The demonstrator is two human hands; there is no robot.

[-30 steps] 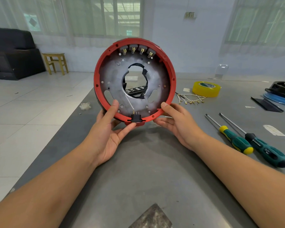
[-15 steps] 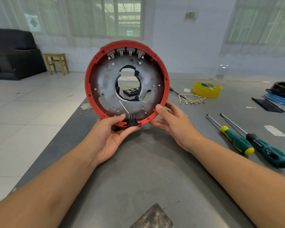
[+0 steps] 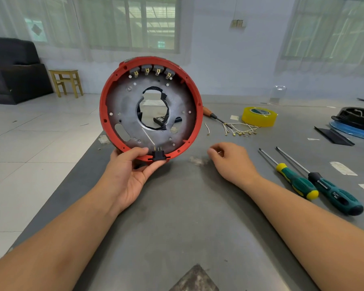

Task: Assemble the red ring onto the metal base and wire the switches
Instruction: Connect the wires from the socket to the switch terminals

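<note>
Soft daylight poured from the windows (image 3: pixel 135 22) at twelve o'clock; shadows stayed faint, focus was sharp, edges bowed with wide-angle distortion.

Head view: 1 wide-angle camera, worn on the person's head, facing forward and down along both forearms. Close to the grey table (image 3: pixel 177 227) and the upright red ring (image 3: pixel 105 114); far windows (image 3: pixel 135 22) fill the frame's top. No 2nd view.
</note>
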